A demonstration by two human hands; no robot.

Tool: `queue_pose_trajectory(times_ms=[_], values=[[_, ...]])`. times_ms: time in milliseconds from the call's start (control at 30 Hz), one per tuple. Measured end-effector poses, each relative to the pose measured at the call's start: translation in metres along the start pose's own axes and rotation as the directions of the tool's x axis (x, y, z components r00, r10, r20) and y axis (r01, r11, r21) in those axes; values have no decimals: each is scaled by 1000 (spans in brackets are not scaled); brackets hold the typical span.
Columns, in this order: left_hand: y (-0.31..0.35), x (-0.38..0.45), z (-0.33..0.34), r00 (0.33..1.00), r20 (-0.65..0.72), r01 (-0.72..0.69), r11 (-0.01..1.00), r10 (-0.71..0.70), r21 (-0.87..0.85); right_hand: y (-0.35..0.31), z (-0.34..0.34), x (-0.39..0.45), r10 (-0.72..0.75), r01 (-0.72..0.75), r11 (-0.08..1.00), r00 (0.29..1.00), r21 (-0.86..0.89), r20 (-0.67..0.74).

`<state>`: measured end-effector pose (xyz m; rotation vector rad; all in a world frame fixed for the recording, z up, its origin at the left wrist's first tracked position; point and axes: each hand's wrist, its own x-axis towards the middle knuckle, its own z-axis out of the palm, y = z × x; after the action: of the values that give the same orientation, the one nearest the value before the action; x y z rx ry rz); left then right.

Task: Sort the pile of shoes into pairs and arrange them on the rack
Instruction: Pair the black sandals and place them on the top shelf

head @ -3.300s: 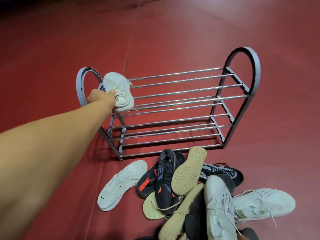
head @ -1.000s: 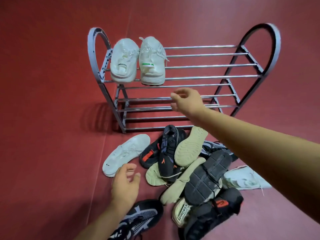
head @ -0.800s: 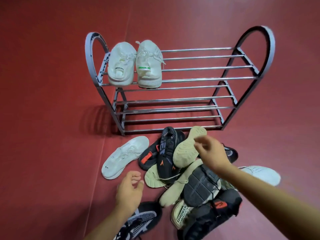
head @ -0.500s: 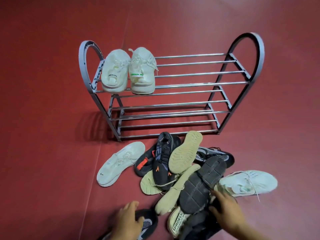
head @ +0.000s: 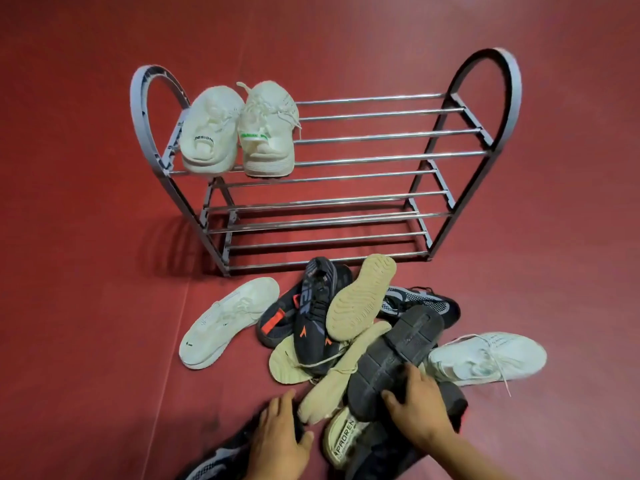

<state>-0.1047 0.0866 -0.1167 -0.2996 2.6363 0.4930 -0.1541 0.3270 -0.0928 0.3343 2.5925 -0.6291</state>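
A grey metal shoe rack (head: 381, 135) stands on the red floor. Two white shoes (head: 211, 133) (head: 268, 133) sit side by side at the left end of its top tier. In front lies the pile of shoes. My right hand (head: 422, 414) grips a black shoe (head: 398, 355) lying sole up on the pile. My left hand (head: 277, 441) curls over the toe of a dark knit shoe (head: 214, 459) at the bottom edge, most of it out of view.
The pile holds a navy shoe with orange marks (head: 311, 313), beige shoes sole up (head: 360, 299), a black-and-white knit shoe (head: 422, 303) and a pale shoe (head: 485, 362) at the right. A white shoe (head: 225, 320) lies apart at the left. The rack's lower tiers hold nothing.
A second white shoe now stands beside the first on the top tier. Both hands came down from the rack to the near end of the pile and took hold of dark shoes.
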Motion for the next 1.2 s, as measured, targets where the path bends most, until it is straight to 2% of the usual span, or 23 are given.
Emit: queue_pose_trajectory(times_ms=[100, 267, 467, 533, 633, 700, 833, 1033, 1133, 1200], values=[[-3, 3, -3, 999, -35, -37, 996, 34, -82, 1, 2, 5, 49, -50, 996, 999, 79, 15], [-34, -8, -11, 999, -42, -10, 991, 16, 136, 7, -3, 7, 34, -32, 999, 999, 39, -39], [-61, -20, -4, 999, 1, -46, 973, 47, 225, 1, -8, 7, -107, 87, 972, 991, -220, -83], [-60, -22, 0, 998, 5, -58, 971, 58, 232, -1, -8, 6, -194, 177, 947, 980, -267, -40], [-67, -21, 5, 998, 56, -44, 957, 29, 288, -9, -12, 12, -310, 336, 861, 942, -382, 129], [-76, -19, 14, 995, 5, -91, 941, 95, 326, -18, -18, 21, -328, 383, 792, 924, -475, 198], [-81, -20, 15, 991, 50, -130, 945, 120, 299, -21, -20, 37, -301, 413, 650, 911, -638, 283], [-89, -24, 19, 988, 74, -148, 948, 133, 280, -3, -22, 41, -382, 467, 619, 881, -632, 278], [-88, -24, 21, 988, 60, -151, 949, 140, 278, 12, -22, 39, -515, 526, 581, 828, -621, 220], [-86, -25, 22, 987, 27, -159, 949, 158, 271, 17, -25, 40, -624, 578, 570, 767, -584, 151]])
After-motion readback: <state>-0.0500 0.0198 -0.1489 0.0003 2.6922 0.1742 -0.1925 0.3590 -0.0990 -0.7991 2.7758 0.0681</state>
